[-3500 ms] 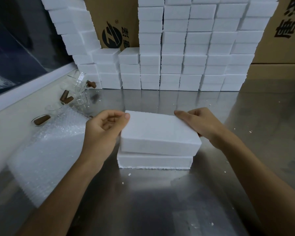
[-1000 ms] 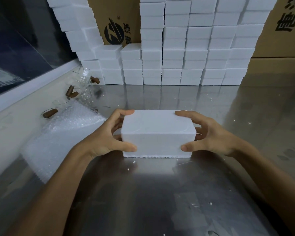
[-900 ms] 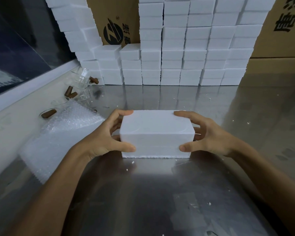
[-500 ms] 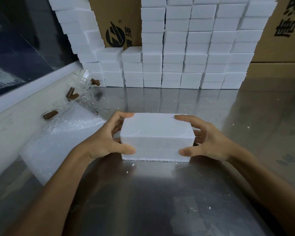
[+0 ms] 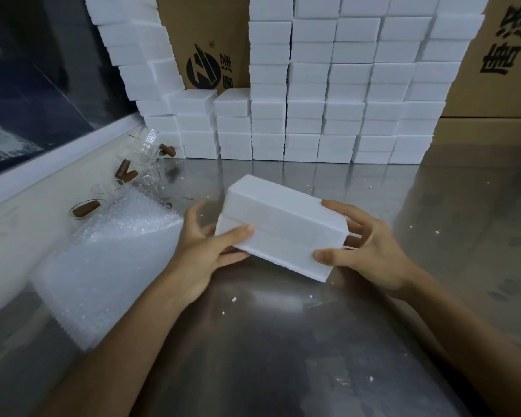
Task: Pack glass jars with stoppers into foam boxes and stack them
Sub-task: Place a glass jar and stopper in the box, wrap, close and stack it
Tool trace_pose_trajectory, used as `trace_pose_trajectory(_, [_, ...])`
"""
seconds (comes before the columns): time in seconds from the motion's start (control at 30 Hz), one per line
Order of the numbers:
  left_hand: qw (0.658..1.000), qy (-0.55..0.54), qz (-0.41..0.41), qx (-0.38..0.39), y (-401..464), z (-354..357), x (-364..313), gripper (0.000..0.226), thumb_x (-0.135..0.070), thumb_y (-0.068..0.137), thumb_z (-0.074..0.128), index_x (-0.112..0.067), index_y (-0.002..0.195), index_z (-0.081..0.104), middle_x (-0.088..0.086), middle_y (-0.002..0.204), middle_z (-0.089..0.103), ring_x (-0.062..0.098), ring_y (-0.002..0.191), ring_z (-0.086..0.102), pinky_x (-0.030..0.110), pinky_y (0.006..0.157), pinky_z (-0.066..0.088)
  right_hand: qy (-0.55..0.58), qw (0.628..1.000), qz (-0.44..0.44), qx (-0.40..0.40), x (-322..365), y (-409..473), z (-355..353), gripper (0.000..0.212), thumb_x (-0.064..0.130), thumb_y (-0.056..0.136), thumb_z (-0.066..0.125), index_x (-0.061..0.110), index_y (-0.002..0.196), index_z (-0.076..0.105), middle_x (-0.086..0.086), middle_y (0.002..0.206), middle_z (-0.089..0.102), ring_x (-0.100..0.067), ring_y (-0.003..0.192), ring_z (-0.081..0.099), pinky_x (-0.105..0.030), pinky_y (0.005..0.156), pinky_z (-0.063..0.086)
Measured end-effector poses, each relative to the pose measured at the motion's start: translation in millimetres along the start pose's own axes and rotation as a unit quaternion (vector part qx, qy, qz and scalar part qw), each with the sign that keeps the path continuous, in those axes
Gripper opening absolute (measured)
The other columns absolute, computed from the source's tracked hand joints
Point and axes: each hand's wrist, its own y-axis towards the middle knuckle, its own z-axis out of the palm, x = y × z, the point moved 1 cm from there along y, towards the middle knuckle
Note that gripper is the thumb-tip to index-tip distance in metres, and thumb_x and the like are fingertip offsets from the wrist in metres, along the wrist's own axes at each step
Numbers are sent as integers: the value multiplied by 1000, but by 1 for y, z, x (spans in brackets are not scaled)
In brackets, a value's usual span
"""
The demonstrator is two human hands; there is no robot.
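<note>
above steel table (image 5: pixel 283 341), both hands, l (image 5: pixel 206 248) & r (image 5: pixel 370 251), grip closed foam box (image 5: pixel 283 224), tilted.

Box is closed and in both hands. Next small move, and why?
Probably carry the closed foam box back onto a short column of the foam stack. The left hand and right hand grip its ends, lid seated, box tilted off the table.

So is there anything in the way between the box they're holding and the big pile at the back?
Nothing visible is. Both hands, left and right, hold the box, and only bare table lies between it and the stack. The jars and bubble wrap sit off to the left.
</note>
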Motion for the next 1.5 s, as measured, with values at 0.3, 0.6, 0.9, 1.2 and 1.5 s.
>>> trace_pose_trajectory(0.3, [976,-176,-75,-106,-21,52,10,111,-29,38,93,-25,134,37,8,124,65,28,106,69,61,75,58,-45,998,-18,-47,0,-10,29,83,29,48,96,50,120,60,3,109,66,-13,88,70,-28,73,60])
trace_pose_trajectory(0.6, [980,-116,-134,-85,-24,48,1,83,-32,64,89,-27,133,43,7,100,77,30,86,75,56,67,60,-168,979,-62,-97,8,-17,51,90,53,47,85,57,128,49,17,118,57,2,102,61,-20,81,57])
trace_pose_trajectory(0.9, [981,-6,-191,-23,-8,20,-13,55,-47,72,75,-22,119,61,6,97,77,26,85,75,44,68,60,-461,852,-247,-34,17,-28,61,105,41,64,79,27,151,23,-5,161,10,-24,143,27,-41,105,40])
trace_pose_trajectory(1.2, [982,-9,-181,47,4,13,-9,71,-78,71,58,-18,108,67,5,72,72,23,69,71,34,63,56,-481,776,-395,-106,23,-6,71,68,29,71,78,7,130,52,-14,127,58,-34,116,53,-45,89,43])
trace_pose_trajectory(1.5, [986,-82,-142,-2,8,17,5,52,-52,94,48,-7,116,61,13,75,70,24,59,66,30,54,55,-541,720,-412,-137,66,118,80,79,30,60,79,0,129,56,-20,124,58,-39,109,54,-46,86,46])
